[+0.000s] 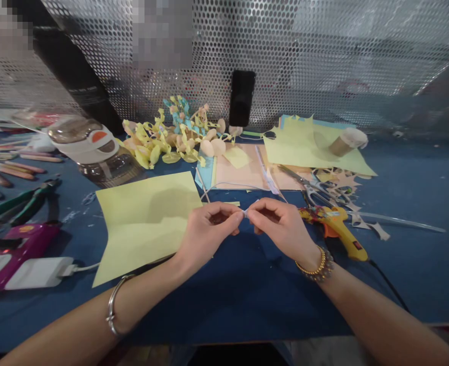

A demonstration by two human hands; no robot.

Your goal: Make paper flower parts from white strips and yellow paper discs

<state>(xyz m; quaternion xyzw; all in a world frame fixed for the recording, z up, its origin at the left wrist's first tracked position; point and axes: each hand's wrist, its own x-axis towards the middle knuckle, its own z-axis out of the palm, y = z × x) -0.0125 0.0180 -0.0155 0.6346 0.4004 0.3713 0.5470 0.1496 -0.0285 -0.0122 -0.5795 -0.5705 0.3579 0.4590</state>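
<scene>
Near the middle of the blue table, my left hand point(211, 226) and my right hand point(276, 221) meet fingertip to fingertip. Both pinch a tiny whitish piece point(245, 213) between thumb and index finger; most of it is hidden by the fingers. A large yellow-green paper sheet point(148, 218) lies beside and partly under my left hand and forearm. Just beyond the hands are peach paper sheets point(228, 175) with a clear strip on top. A yellow glue gun point(337, 226) rests to the right of my right hand, with scissors point(312, 190) behind it.
Paper flowers point(174, 134) are heaped at the back, near a phone point(242, 98) leaning on the perforated metal screen. A jar point(98, 152), pliers point(30, 201) and a purple power strip point(22, 249) stand left. At right are yellow sheets point(296, 142), a small cup point(346, 142) and paper scraps.
</scene>
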